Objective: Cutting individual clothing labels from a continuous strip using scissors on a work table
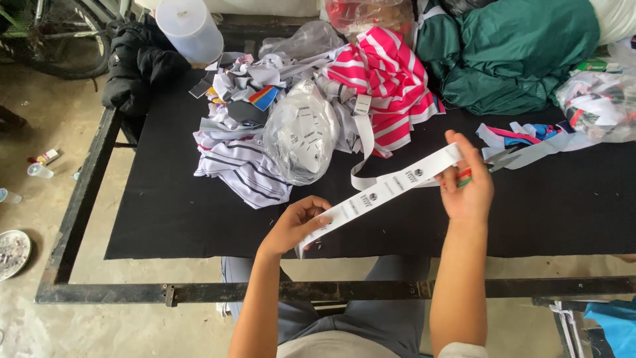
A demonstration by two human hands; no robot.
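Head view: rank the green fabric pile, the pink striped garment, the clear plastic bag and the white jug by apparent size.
1. green fabric pile
2. pink striped garment
3. clear plastic bag
4. white jug

The garment is partly covered and the jug is cut off by the frame edge, so both rankings are tentative.

I see a long white woven label strip with dark printed marks (391,185) | pulled taut, slanting up to the right | lifted above the black surface (172,219) | far end trailing into the fabric pile

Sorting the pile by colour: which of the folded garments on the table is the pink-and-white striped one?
The pink-and-white striped garment lies at the table's far middle, between the dark green garments on its right and the grey-striped white garment on its left.
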